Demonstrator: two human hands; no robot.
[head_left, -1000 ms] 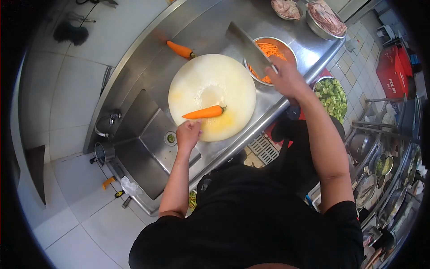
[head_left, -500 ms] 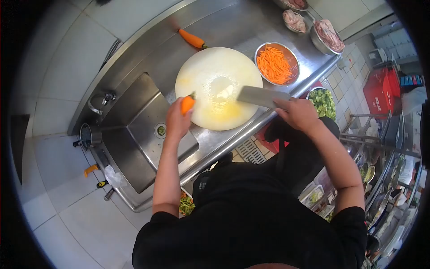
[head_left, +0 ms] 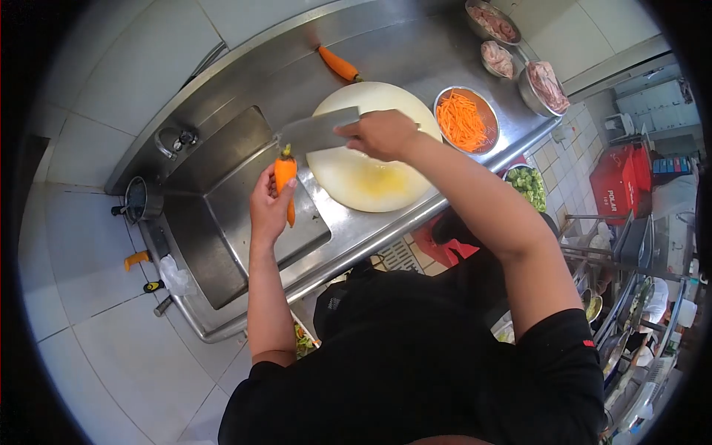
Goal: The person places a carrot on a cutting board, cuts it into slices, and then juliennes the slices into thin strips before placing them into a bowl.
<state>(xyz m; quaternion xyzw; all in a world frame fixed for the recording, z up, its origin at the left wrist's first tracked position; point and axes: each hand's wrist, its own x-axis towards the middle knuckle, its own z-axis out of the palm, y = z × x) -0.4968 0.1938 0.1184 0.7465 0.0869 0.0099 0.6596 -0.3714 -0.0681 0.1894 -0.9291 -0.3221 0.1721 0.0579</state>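
The person's left hand (head_left: 267,211) is wrapping its fingers around a carrot (head_left: 285,176) and holding it up over the sink (head_left: 222,222). The carrot is standing almost straight, with its green stem end up and its thin tip pointing down.

The right hand (head_left: 382,133) is gripping the handle of a big flat knife (head_left: 319,130). The knife is reaching across to the left. The far end of its blade is sitting right at the top of the carrot, and I cannot tell if they are touching.

Under the right hand, a round white cutting board (head_left: 371,182) is lying on the shiny metal counter (head_left: 415,52), just beside the sink. A second carrot (head_left: 339,64) is lying on the counter behind the board. To the right of the board, a metal bowl (head_left: 437,104) full of thin carrot strips is sitting. Three bowls of raw meat (head_left: 523,81) are lining up farther back. A heap of chopped green bits (head_left: 530,185) is sitting lower down, past the counter edge.
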